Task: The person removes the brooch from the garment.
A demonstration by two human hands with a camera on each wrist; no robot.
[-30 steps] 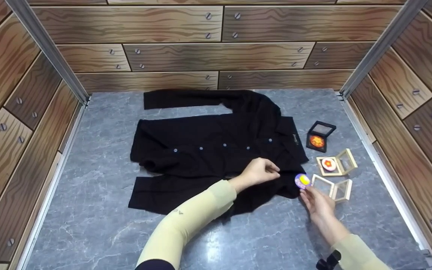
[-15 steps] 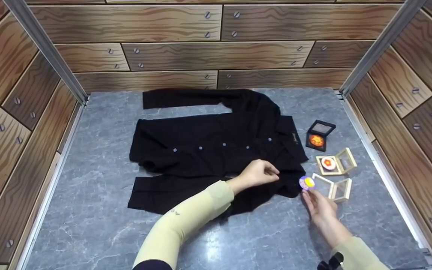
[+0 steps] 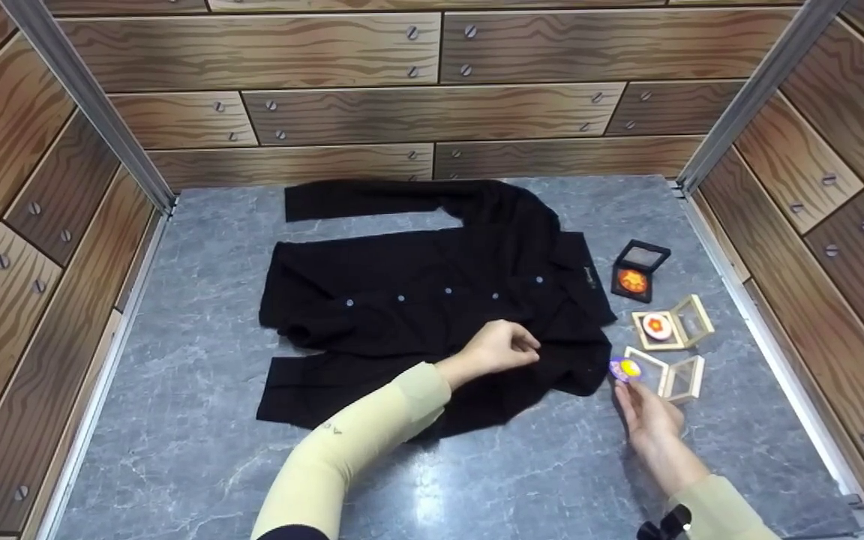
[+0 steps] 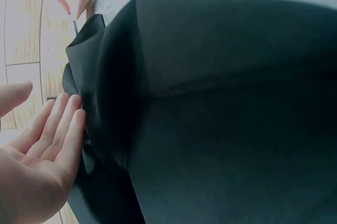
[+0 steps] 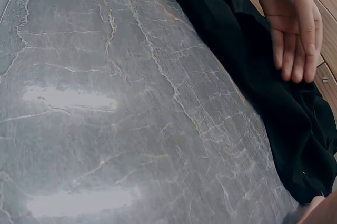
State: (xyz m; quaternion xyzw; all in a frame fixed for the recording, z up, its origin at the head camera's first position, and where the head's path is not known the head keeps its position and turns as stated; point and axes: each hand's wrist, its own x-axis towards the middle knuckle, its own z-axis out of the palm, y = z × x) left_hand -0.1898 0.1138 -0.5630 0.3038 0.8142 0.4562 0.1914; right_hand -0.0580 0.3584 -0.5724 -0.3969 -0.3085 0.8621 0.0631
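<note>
A black button-up shirt (image 3: 417, 270) lies flat on the grey marbled surface, its collar to the right. My left hand (image 3: 493, 346) hovers over the near front of the shirt. In the left wrist view, the left hand (image 4: 45, 155) has loosely straight fingers, thumb apart, and holds nothing. My right hand (image 3: 653, 424) pinches a small round purple badge (image 3: 625, 368) with a yellow middle, beside the shirt's near shoulder. An open cream-framed case (image 3: 681, 379) stands just behind the right hand, partly hidden. The right wrist view shows only a bit of the right hand (image 5: 322, 212).
Another cream case (image 3: 657, 346) stands open with a white round badge (image 3: 657, 325) bearing a red flower. Behind it, an open black case (image 3: 643, 256) holds an orange round badge (image 3: 632, 281). Wood-patterned walls (image 3: 342, 116) enclose the back and both sides.
The right hand has moved the purple badge a little to the right, away from the shirt's shoulder. My left hand has drifted slightly left over the shirt.
</note>
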